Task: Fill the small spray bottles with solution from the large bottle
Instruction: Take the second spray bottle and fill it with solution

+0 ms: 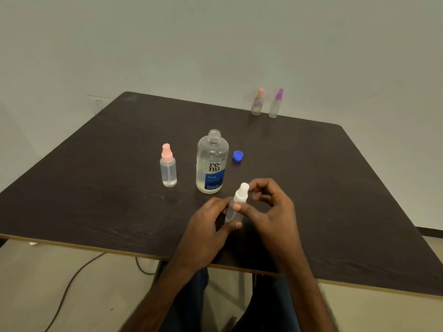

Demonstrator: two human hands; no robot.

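Note:
A small clear spray bottle with a white top [239,198] stands tilted near the table's front. My left hand [208,226] grips its body. My right hand [271,207] has its thumb on the bottle's shoulder and its fingers curled next to the white top. Behind them the large clear bottle [211,164] with a blue label stands upright, uncapped, holding some liquid. Its blue cap [237,156] lies to the right of it. A spray bottle with a pink top [168,167] stands to the left of the large bottle.
Two more small spray bottles stand at the far edge of the dark table [96,188]: one with a pink top [257,103], one with a purple top [275,104]. A cable [72,283] runs on the floor under the table. My legs are below the front edge.

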